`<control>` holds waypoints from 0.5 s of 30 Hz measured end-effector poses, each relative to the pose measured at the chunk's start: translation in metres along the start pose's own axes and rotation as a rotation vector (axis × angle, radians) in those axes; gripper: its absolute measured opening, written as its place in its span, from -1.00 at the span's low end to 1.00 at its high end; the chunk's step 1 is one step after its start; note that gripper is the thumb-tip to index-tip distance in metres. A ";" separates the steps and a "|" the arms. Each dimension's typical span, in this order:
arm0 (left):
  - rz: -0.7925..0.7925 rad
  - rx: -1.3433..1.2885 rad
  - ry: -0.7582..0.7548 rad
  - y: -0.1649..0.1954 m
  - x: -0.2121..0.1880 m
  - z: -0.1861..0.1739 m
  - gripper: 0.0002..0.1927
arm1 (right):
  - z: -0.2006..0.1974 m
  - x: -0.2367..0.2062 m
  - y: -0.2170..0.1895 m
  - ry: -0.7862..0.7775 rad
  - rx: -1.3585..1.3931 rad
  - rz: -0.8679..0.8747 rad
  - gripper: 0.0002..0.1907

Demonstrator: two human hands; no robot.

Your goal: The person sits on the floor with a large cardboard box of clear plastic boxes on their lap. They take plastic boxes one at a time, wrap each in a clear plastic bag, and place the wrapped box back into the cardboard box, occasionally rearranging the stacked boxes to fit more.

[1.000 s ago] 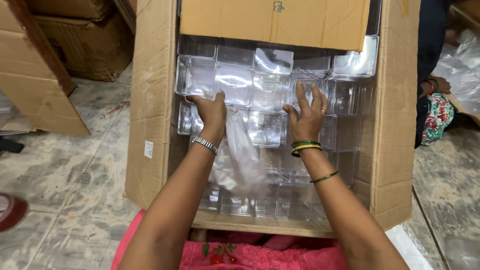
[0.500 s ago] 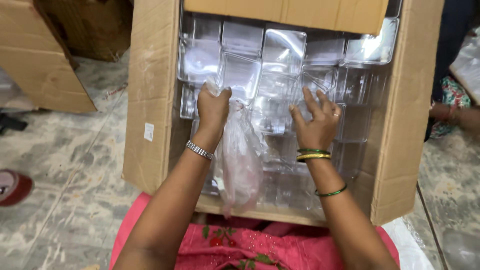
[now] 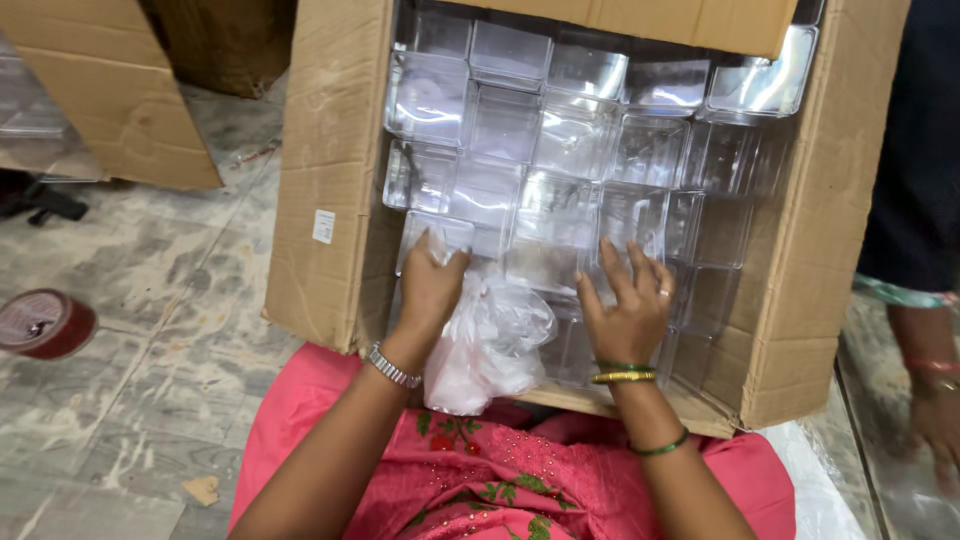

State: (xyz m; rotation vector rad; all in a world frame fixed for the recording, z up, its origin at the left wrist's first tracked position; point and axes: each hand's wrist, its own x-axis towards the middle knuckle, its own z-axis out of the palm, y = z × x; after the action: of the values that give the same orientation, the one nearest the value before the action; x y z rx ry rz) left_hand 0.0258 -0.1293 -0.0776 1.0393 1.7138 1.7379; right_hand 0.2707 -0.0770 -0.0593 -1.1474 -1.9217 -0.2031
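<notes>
A large cardboard carton (image 3: 330,170) stands open before me, packed with several clear plastic boxes (image 3: 560,140). My left hand (image 3: 430,285), with a metal watch at the wrist, presses on a clear box at the carton's near left and pinches a crumpled clear plastic bag (image 3: 490,345) that hangs over the near edge. My right hand (image 3: 628,310), wearing green and gold bangles, lies flat with fingers spread on the clear boxes near the middle. A pink garment (image 3: 500,470) covers my lap below.
Another cardboard box (image 3: 110,90) stands at the far left on the marbled floor (image 3: 150,330). A red tape roll (image 3: 45,323) lies at the left edge. Another person's hand (image 3: 935,410) and dark clothing (image 3: 915,150) are at the right.
Both hands have slid toward the carton's near edge, and the plastic bag has bunched up lower over that edge. The view has shifted closer to the carton.
</notes>
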 end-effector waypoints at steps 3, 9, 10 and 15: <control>-0.006 -0.017 -0.045 -0.014 -0.013 -0.004 -0.70 | -0.006 -0.017 -0.001 -0.009 0.004 0.010 -0.48; -0.136 -0.088 -0.113 -0.032 -0.042 -0.010 -0.78 | -0.013 -0.036 0.010 0.034 0.020 -0.039 -0.49; -0.134 -0.115 -0.104 -0.031 -0.048 -0.013 -0.78 | -0.017 -0.037 0.012 0.045 0.032 -0.049 -0.48; -0.067 -0.395 -0.005 0.002 -0.078 -0.043 -0.51 | -0.057 -0.041 0.012 0.118 0.137 0.011 -0.42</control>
State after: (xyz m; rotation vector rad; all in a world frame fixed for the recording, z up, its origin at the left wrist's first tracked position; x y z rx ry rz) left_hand 0.0387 -0.2171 -0.0864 0.7981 1.3089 1.9230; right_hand 0.3218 -0.1265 -0.0576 -1.0327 -1.7964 -0.1281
